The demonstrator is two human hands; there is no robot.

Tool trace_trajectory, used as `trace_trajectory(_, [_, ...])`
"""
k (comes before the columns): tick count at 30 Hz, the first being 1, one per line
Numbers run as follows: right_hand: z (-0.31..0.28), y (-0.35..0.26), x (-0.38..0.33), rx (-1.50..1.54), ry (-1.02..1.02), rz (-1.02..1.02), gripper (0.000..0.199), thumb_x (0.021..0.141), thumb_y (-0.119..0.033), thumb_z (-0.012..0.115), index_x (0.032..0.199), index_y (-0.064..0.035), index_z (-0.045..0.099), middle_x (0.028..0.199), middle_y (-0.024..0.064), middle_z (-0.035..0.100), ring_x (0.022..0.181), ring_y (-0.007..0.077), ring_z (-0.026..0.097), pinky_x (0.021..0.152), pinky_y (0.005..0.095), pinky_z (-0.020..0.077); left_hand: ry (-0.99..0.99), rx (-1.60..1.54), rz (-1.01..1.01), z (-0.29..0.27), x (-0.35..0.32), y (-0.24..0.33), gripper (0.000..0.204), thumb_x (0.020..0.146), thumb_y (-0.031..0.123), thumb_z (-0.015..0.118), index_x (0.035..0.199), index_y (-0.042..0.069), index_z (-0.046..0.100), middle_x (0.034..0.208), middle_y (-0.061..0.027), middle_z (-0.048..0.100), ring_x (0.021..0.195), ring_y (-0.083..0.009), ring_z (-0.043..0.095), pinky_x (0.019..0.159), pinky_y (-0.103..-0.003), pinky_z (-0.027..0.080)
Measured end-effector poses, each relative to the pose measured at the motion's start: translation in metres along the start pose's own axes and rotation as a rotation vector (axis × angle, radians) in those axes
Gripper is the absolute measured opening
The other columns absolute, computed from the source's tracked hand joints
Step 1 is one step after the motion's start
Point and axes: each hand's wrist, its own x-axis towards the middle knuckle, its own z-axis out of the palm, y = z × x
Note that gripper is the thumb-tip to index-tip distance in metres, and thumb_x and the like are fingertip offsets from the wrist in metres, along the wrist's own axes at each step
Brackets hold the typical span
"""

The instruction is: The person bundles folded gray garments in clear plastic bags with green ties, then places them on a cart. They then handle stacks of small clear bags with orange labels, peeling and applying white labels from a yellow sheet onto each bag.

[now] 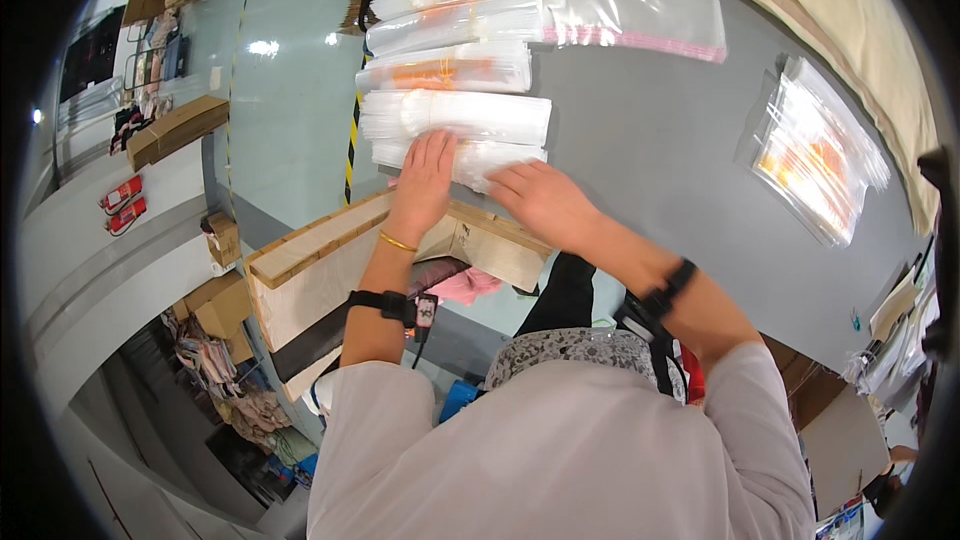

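Note:
My left hand [424, 180] lies flat, fingers spread, on the nearest clear packet [500, 156] of a row of clear plastic packets along the left side of a grey table [650, 160]. My right hand [545, 202] rests palm down beside it on the same packet's near edge, fingers apart. The packet above [455, 117] holds white contents. Two further packets [445, 70] show orange inside. Neither hand grips anything.
A loose clear bag with orange and white contents [815, 155] lies at the table's right. A flat clear bag with a pink strip [640, 15] lies at the top. A wooden board [320, 265] leans below the table's left edge. Cardboard boxes [175, 130] stand at left.

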Motion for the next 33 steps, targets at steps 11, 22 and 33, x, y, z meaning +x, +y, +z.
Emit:
trace_trajectory(11, [0.080,-0.004,0.035,0.037,-0.397,0.185,0.023,0.091,-0.020,0.059,0.100,-0.0057,0.074,0.129,0.0146,0.062,0.113,0.0380,0.062,0.085,0.0466,0.0593,0.707,-1.697,-1.160,0.107,-0.064,0.085,0.057,0.097,0.008,0.069,0.145,0.001,0.038,0.136,-0.0114,0.050,0.119,-0.0210,0.053,0.099,-0.038,0.051])
trace_trajectory(22, [-0.031,-0.044,-0.062,1.043,-0.230,0.460,0.012,0.105,-0.015,0.052,0.099,-0.0047,0.053,0.090,0.0080,0.055,0.083,0.0208,0.061,0.076,0.0390,0.0514,0.113,-2.131,-0.490,0.003,-0.073,0.155,0.090,0.088,0.029,0.074,0.161,0.017,0.021,0.150,-0.0161,0.046,0.130,-0.0272,0.053,0.109,-0.043,0.045])
trace_trajectory(33, [-0.238,-0.084,-0.293,0.739,0.501,1.115,0.016,0.107,-0.021,0.058,0.105,-0.0052,0.060,0.090,-0.0036,0.056,0.079,0.0060,0.050,0.072,0.0232,0.0451,-0.987,-1.801,0.065,-0.055,0.040,0.298,0.123,0.077,0.029,0.085,0.167,0.015,0.002,0.162,-0.0116,0.031,0.149,-0.0228,0.032,0.121,-0.037,0.028])
